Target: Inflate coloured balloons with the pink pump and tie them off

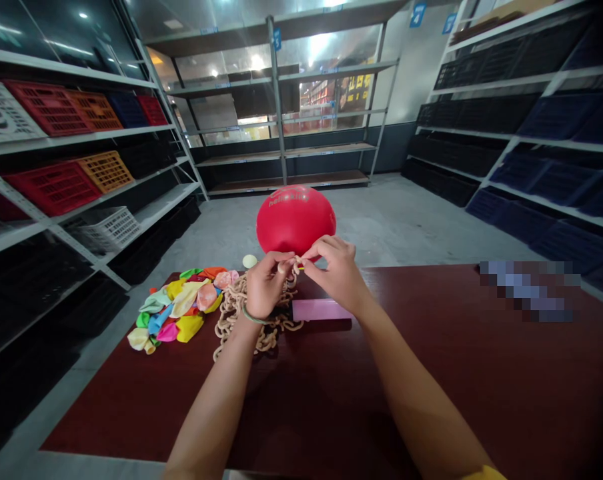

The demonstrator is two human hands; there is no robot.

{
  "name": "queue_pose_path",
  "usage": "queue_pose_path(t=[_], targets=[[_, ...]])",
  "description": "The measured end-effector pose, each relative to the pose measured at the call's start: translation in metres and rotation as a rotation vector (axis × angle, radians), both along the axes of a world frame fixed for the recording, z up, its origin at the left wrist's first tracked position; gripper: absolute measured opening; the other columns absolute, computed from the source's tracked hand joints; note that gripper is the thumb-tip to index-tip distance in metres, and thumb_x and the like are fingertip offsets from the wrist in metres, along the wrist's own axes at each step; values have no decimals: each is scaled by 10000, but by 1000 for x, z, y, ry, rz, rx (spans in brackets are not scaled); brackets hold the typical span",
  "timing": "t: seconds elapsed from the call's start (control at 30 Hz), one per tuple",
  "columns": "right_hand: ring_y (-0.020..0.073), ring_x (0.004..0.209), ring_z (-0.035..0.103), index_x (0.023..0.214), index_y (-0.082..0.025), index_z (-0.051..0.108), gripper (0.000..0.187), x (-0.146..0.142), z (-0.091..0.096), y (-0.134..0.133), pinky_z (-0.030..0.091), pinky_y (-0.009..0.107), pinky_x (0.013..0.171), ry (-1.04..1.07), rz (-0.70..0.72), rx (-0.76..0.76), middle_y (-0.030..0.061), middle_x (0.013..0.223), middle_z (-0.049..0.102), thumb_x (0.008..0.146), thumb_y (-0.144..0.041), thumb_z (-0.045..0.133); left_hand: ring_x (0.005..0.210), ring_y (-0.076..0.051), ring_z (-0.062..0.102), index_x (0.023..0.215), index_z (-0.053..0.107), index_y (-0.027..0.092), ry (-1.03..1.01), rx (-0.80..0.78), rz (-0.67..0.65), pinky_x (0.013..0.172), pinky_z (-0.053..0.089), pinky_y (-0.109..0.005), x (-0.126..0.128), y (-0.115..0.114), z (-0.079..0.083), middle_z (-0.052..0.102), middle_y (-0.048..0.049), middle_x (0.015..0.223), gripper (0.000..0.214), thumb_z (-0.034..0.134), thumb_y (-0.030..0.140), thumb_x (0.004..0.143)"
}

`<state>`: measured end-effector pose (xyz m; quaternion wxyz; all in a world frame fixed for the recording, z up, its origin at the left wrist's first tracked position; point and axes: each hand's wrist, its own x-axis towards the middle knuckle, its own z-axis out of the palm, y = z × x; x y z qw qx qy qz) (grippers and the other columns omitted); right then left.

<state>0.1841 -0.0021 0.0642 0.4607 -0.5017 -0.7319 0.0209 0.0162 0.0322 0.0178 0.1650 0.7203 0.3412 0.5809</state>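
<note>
A round red inflated balloon [295, 223] with printed lettering sits just beyond my hands. My left hand [265, 285], with a green band at the wrist, pinches a tan chain [236, 310] close to the balloon's lower edge. Meeting it there, my right hand [337, 270] has its thumb and fingers closed on the chain too; the balloon's neck is hidden by the fingers. Most of the chain lies heaped on the table under and beside my left hand. Below the right hand rests a pink cylinder [321, 309] with a dark end.
Several colourful limp balloons [181, 303] lie piled at the left of the dark red table [301, 400]. A small pale round thing [249, 261] is near its far edge. At far right is a pixelated patch [529, 290]. Shelves with crates [51, 110] stand around.
</note>
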Motion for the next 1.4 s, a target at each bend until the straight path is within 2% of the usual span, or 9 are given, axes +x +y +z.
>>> queue_pose_path(t=[0.23, 0.43, 0.6, 0.7, 0.9, 1.1, 1.4], targets=[[187, 899, 576, 746, -226, 609, 102, -3, -4, 1, 271, 366, 880, -93, -106, 150, -9, 805, 644, 846, -215, 592, 617, -100, 635, 947, 676, 190, 9, 13, 129, 619, 473, -216, -3, -1, 3, 693, 5, 698, 153, 620, 329, 918], [196, 874, 550, 735, -224, 589, 95, -3, -8, 3, 269, 381, 873, -206, -217, 248, -4, 784, 630, 827, -203, 591, 595, -100, 622, 935, 651, 185, -43, -69, 134, 593, 467, -215, -1, -2, 6, 676, 6, 669, 171, 610, 350, 923], [195, 947, 544, 929, -250, 649, 103, -1, -6, 0, 280, 381, 887, -259, -143, 286, 14, 950, 663, 929, -291, 554, 574, -94, 601, 906, 628, 185, -121, -163, 28, 584, 472, -212, 4, -2, 10, 669, 3, 696, 181, 586, 359, 935], [208, 1008, 523, 1026, -249, 639, 166, 2, -6, 0, 288, 379, 889, -270, -138, 288, 32, 1046, 651, 930, -371, 580, 561, -83, 571, 875, 621, 187, -117, -169, 3, 575, 456, -205, 4, -3, 12, 649, 10, 685, 179, 586, 351, 935], [214, 965, 484, 938, -252, 629, 194, 3, -8, 3, 268, 385, 866, -355, -169, 292, 27, 1002, 633, 954, -424, 540, 556, -83, 563, 882, 613, 184, -120, -193, -67, 568, 454, -199, 4, -5, 15, 633, 14, 682, 184, 575, 355, 941], [242, 940, 432, 899, -224, 603, 258, 2, -6, 1, 251, 406, 827, -536, -191, 229, 59, 938, 611, 982, -408, 441, 568, -91, 567, 900, 632, 193, -48, -174, -22, 579, 457, -202, 5, -7, 13, 636, 16, 684, 205, 565, 382, 941], [218, 904, 419, 828, -243, 627, 263, 4, -5, -1, 254, 403, 855, -533, -87, 213, 26, 847, 590, 981, -317, 427, 606, -100, 599, 884, 642, 190, 7, -178, 27, 598, 455, -208, -2, -7, 20, 657, 14, 679, 212, 567, 381, 939]])
